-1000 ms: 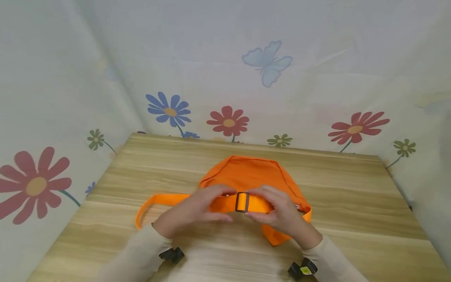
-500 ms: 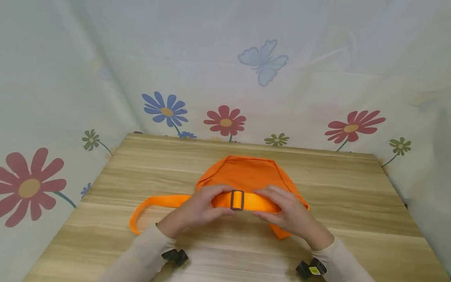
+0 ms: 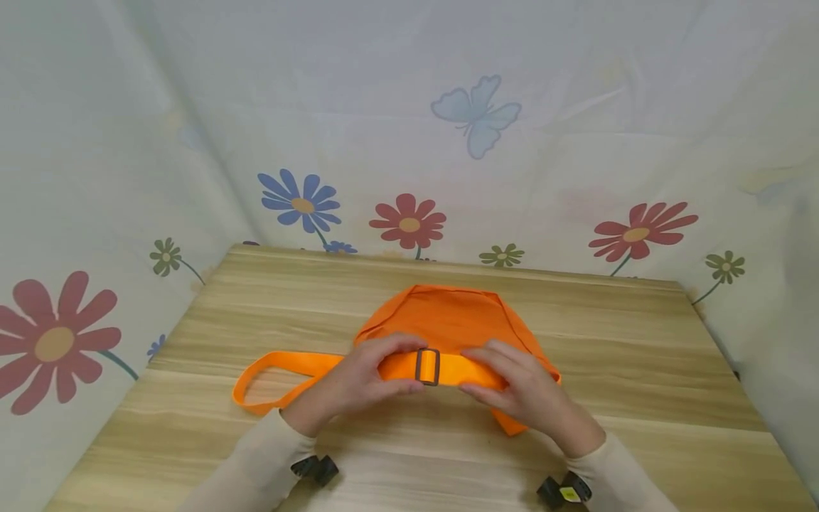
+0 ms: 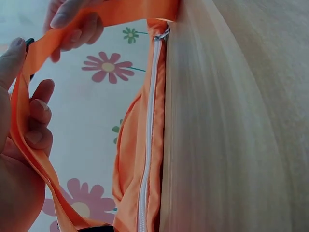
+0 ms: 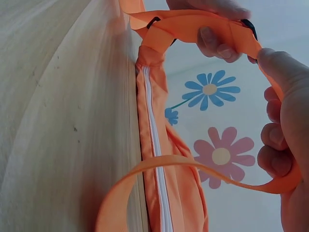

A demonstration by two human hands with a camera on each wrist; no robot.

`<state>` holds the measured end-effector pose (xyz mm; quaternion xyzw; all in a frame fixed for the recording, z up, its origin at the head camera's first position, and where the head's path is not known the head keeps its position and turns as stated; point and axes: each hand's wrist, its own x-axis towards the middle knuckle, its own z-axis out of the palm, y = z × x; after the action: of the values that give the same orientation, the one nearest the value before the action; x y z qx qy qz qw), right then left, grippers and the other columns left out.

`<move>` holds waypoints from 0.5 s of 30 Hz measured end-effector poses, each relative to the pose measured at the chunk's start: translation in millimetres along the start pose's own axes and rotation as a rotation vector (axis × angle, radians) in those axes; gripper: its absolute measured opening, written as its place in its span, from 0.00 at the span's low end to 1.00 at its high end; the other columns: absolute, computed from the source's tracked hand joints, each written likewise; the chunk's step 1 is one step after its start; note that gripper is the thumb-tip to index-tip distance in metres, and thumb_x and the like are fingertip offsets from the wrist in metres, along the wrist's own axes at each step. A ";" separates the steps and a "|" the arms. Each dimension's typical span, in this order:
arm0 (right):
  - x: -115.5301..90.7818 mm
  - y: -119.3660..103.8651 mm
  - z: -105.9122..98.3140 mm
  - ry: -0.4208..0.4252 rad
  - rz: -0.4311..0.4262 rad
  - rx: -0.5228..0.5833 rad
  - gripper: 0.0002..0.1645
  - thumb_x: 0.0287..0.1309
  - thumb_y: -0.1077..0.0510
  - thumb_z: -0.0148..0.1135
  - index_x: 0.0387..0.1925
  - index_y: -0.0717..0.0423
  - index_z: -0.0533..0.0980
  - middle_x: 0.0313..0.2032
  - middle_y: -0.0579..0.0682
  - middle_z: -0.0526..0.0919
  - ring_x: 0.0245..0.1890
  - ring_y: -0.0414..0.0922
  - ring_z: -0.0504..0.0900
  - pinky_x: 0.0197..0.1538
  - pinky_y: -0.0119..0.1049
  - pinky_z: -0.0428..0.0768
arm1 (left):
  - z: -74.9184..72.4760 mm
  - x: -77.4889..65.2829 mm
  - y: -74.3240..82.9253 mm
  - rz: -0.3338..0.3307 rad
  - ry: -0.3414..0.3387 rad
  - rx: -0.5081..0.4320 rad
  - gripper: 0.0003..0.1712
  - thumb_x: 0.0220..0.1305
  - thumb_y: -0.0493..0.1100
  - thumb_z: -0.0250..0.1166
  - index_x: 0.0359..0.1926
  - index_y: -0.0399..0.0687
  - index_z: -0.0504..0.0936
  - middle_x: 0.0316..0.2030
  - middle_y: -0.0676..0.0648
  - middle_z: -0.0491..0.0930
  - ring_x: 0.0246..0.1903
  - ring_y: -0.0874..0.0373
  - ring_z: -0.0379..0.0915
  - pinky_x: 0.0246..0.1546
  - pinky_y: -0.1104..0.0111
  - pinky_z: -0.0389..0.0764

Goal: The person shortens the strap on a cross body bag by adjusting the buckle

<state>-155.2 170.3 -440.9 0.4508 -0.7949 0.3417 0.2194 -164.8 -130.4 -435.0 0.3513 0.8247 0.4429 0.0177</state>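
An orange fabric bag point(image 3: 448, 316) with a white zipper point(image 4: 150, 121) lies on the wooden table point(image 3: 256, 299). Its orange strap point(image 3: 399, 367) carries a dark slider buckle point(image 3: 427, 366). My left hand point(image 3: 358, 380) pinches the strap just left of the buckle. On the buckle's other side my right hand point(image 3: 518, 391) pinches the same strap. The strap's loose loop point(image 3: 256, 384) trails left across the table. In the left wrist view the strap point(image 4: 29, 140) runs between thumb and fingers. The right wrist view shows the strap point(image 5: 203, 24) held above the zipper point(image 5: 155, 150).
Flower and butterfly patterned cloth walls point(image 3: 409, 142) close the table on three sides. Bare wood lies to the right point(image 3: 640, 355) and near the front edge. Dark wrist devices point(image 3: 313, 468) sit on both sleeves.
The buckle has slid slightly left along the strap between my hands. The loose loop on the left has shifted and flattened a little.
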 end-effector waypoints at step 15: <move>3.9 -3.1 13.7 -0.001 0.023 0.035 0.23 0.71 0.46 0.72 0.57 0.56 0.83 0.42 0.44 0.83 0.33 0.35 0.75 0.38 0.19 0.75 | 6.4 -2.0 -3.8 0.068 0.052 -0.032 0.29 0.67 0.46 0.78 0.65 0.52 0.77 0.57 0.52 0.86 0.51 0.60 0.82 0.61 0.64 0.82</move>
<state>-155.0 156.9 -446.4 0.4455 -0.7940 0.3580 0.2073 -163.3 -128.4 -442.3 0.3673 0.8051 0.4655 -0.0131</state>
